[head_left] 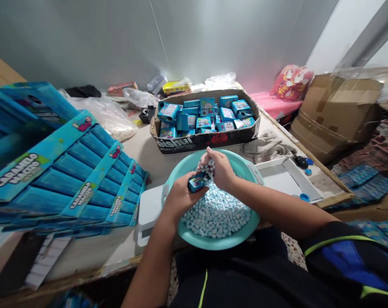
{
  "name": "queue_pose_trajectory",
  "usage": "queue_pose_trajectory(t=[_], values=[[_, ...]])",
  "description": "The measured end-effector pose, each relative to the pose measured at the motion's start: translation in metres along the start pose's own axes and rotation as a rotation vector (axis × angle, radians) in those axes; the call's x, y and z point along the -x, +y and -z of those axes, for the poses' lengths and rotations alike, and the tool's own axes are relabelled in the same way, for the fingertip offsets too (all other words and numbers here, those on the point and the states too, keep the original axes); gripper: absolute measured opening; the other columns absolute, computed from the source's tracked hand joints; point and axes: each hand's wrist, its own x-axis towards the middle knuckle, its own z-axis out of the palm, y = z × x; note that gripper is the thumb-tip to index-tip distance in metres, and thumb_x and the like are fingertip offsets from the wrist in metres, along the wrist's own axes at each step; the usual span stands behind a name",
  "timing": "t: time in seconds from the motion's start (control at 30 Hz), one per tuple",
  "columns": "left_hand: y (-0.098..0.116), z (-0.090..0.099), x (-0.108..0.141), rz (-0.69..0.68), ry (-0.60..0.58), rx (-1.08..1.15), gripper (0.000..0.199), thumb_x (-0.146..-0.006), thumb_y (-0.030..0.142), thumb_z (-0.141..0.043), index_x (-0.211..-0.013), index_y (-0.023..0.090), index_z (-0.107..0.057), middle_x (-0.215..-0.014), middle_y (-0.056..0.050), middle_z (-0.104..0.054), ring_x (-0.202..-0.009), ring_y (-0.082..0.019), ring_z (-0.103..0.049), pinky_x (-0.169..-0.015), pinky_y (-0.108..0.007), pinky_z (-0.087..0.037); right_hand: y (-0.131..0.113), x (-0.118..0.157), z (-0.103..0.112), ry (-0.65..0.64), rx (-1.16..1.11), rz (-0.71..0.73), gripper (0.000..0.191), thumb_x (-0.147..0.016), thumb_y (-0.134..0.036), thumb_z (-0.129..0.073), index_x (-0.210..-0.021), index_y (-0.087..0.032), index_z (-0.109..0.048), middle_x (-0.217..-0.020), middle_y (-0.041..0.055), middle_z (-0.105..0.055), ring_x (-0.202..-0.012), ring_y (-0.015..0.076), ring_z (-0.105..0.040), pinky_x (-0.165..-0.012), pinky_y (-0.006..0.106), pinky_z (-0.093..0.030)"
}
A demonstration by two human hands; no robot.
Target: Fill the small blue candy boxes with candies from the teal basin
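Note:
My left hand [178, 196] is closed around a small blue candy box [196, 183], its open end turned toward my right hand. My right hand [224, 170] is cupped around a handful of small candies [205, 163], held right at the mouth of the box. Whether any candies are inside the box cannot be seen. Both hands are over a turquoise tub [213, 245], which holds a heap of pale blue and white candies [217, 214].
Beyond the tub, a cut-down carton [177, 147] holds several small blue boxes [207, 107]. Blue display trays [94, 179] are stacked at left. A white scale [150, 207] stands left of the tub; a white shallow tray [282, 177] and a cloth [271, 145] lie right.

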Motion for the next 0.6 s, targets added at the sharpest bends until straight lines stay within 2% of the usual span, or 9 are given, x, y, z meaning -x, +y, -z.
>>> queue_pose_trajectory(t=[0.13, 0.37, 0.5, 0.6], values=[[-0.0023, -0.0020, 0.0006, -0.007, 0.015, 0.021, 0.050, -0.077, 0.040, -0.081, -0.121, 0.020, -0.067, -0.111, -0.007, -0.075, -0.097, -0.025, -0.073, -0.092, -0.040, -0.059, -0.0053, -0.0031, 0.0002, 0.017, -0.051, -0.043, 0.051, -0.069, -0.057, -0.082, -0.052, -0.019, -0.053, -0.056, -0.0028, -0.054, -0.051, 0.0120, -0.055, -0.053, 0.026, -0.046], [-0.0016, -0.0003, -0.0028, 0.035, -0.019, 0.053, 0.050, -0.078, 0.041, -0.079, -0.121, 0.019, -0.068, -0.111, -0.008, -0.076, -0.096, -0.025, -0.073, -0.091, -0.040, -0.060, -0.0045, -0.0028, 0.0030, -0.014, 0.022, -0.017, 0.055, -0.079, -0.062, -0.073, -0.051, -0.019, -0.052, -0.051, -0.0021, -0.052, -0.046, 0.0109, -0.052, -0.051, 0.025, -0.045], [-0.0009, -0.0021, -0.0032, 0.050, -0.051, 0.069, 0.051, -0.078, 0.042, -0.079, -0.123, 0.021, -0.068, -0.110, -0.007, -0.076, -0.096, -0.025, -0.073, -0.091, -0.039, -0.060, -0.0034, -0.0006, 0.0053, -0.029, 0.098, -0.007, 0.054, -0.080, -0.063, -0.072, -0.055, -0.020, -0.052, -0.051, -0.0032, -0.052, -0.042, 0.0097, -0.049, -0.045, 0.024, -0.038], [-0.0029, -0.0028, -0.0031, 0.054, -0.046, 0.065, 0.052, -0.078, 0.041, -0.080, -0.124, 0.021, -0.068, -0.113, -0.008, -0.075, -0.099, -0.025, -0.072, -0.094, -0.039, -0.059, -0.0039, -0.0010, 0.0034, -0.018, 0.130, -0.006, 0.055, -0.079, -0.065, -0.072, -0.056, -0.020, -0.050, -0.052, -0.0037, -0.053, -0.044, 0.0094, -0.050, -0.047, 0.024, -0.038]])
